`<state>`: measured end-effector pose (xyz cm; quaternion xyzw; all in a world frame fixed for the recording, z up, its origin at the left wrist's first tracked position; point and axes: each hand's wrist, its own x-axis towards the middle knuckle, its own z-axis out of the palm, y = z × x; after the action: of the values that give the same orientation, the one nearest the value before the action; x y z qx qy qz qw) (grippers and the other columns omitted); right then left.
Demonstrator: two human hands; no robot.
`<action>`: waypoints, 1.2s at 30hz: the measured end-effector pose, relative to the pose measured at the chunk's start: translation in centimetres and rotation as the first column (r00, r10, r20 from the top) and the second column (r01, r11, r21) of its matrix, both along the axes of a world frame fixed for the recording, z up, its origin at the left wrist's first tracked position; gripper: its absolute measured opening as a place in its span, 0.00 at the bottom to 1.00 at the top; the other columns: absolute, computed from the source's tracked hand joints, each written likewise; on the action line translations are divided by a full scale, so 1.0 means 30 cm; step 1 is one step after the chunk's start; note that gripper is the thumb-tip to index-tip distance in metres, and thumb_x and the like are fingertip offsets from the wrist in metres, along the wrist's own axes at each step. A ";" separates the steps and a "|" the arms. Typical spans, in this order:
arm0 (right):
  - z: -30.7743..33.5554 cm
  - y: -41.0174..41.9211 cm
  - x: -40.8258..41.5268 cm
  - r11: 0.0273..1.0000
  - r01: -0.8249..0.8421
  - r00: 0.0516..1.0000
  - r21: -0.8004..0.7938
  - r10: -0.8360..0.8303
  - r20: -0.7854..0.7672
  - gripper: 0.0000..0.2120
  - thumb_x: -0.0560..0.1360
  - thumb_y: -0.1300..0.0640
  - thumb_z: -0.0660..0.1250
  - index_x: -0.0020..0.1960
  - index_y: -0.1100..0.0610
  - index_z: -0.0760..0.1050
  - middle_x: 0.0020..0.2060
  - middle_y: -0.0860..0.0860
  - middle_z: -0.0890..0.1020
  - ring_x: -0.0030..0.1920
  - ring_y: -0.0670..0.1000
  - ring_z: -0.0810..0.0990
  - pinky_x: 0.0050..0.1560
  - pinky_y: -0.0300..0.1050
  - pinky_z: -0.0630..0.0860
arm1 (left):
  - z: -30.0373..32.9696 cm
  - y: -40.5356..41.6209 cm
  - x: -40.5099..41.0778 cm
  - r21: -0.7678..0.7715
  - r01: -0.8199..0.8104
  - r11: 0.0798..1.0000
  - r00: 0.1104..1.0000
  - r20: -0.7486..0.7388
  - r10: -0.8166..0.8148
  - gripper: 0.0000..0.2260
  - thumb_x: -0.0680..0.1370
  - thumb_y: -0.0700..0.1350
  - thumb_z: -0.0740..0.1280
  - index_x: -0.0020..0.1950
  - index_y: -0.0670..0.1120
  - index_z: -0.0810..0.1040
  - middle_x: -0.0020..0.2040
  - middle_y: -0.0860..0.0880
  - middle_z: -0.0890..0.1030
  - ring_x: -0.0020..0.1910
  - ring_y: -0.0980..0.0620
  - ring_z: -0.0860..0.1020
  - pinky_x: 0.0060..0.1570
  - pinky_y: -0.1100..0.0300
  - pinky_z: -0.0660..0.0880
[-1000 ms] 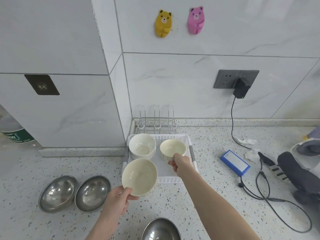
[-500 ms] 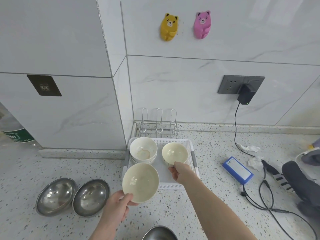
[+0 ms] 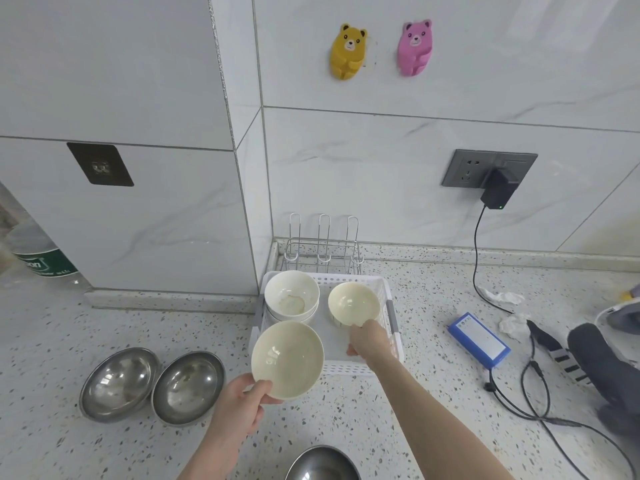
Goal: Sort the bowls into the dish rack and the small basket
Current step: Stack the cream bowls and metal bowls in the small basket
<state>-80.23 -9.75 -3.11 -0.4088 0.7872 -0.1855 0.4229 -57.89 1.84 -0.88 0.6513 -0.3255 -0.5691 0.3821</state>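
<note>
The left hand (image 3: 239, 405) pinches the near rim of a cream bowl (image 3: 287, 360), holding it above the near left corner of the white basket (image 3: 393, 327). The right hand (image 3: 369, 341) grips a second cream bowl (image 3: 353, 303) inside the basket, right of stacked white bowls (image 3: 291, 297). The wire rack (image 3: 323, 249) stands just behind. Two steel bowls (image 3: 152, 386) sit on the counter at left.

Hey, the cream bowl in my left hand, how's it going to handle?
The cream bowl looks glazed and glossy, so probably slippery. The left hand pinches only its rim, so it may tip. Likely rigid and breakable.
</note>
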 end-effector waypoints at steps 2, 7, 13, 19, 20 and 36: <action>0.007 0.035 -0.012 0.990 -0.120 0.946 -0.073 0.092 -0.311 0.11 0.79 0.56 0.55 0.52 0.58 0.75 0.42 0.53 0.81 0.39 0.52 0.80 0.38 0.43 0.74 | -0.001 0.000 -0.006 -0.010 -0.015 1.000 1.000 0.005 0.016 0.07 0.78 0.39 0.65 0.55 0.44 0.79 0.37 0.41 0.86 0.25 0.53 0.61 0.23 0.64 0.57; -0.019 0.101 -0.033 0.925 -0.295 0.824 -0.237 0.121 -0.553 0.18 0.82 0.49 0.55 0.71 0.48 0.67 0.56 0.47 0.82 0.51 0.53 0.81 0.39 0.42 0.69 | -0.006 0.002 -0.018 -0.029 -0.049 0.998 0.999 0.021 0.049 0.07 0.78 0.39 0.65 0.55 0.45 0.79 0.36 0.42 0.86 0.24 0.53 0.62 0.23 0.64 0.59; -0.075 0.132 -0.017 0.888 -0.375 0.760 -0.265 0.130 -0.637 0.19 0.82 0.54 0.53 0.71 0.48 0.71 0.53 0.44 0.83 0.42 0.49 0.80 0.43 0.41 0.72 | -0.012 -0.003 -0.017 -0.018 -0.039 0.999 0.999 0.024 0.040 0.07 0.78 0.41 0.66 0.55 0.46 0.79 0.38 0.44 0.86 0.23 0.55 0.62 0.22 0.66 0.61; -0.084 0.126 -0.022 0.880 -0.408 0.750 -0.241 0.174 -0.638 0.23 0.81 0.56 0.53 0.76 0.48 0.64 0.65 0.44 0.77 0.58 0.50 0.78 0.54 0.44 0.72 | -0.008 -0.002 -0.014 -0.014 -0.032 0.999 0.999 0.023 0.032 0.06 0.79 0.42 0.66 0.55 0.45 0.79 0.38 0.43 0.86 0.23 0.55 0.63 0.23 0.65 0.62; -0.084 0.127 -0.025 0.876 -0.425 0.744 -0.228 0.195 -0.639 0.23 0.81 0.55 0.53 0.76 0.49 0.63 0.66 0.44 0.76 0.60 0.50 0.77 0.56 0.44 0.71 | -0.008 -0.003 -0.014 -0.014 -0.029 0.999 0.999 0.022 0.029 0.06 0.79 0.42 0.66 0.55 0.46 0.79 0.38 0.43 0.86 0.23 0.56 0.63 0.23 0.65 0.62; -0.052 0.124 -0.026 0.875 -0.417 0.805 -0.246 0.229 -0.548 0.24 0.80 0.57 0.54 0.76 0.52 0.58 0.66 0.45 0.76 0.59 0.49 0.78 0.58 0.46 0.73 | 0.047 -0.079 -0.031 -0.050 0.035 0.998 0.999 0.038 -0.033 0.06 0.79 0.43 0.66 0.53 0.45 0.81 0.39 0.43 0.86 0.22 0.58 0.64 0.24 0.66 0.62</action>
<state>-81.01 -6.03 -4.67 -0.6419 0.7401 -0.1351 0.1481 -58.84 -0.53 0.53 0.6461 -0.3580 -0.5550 0.3826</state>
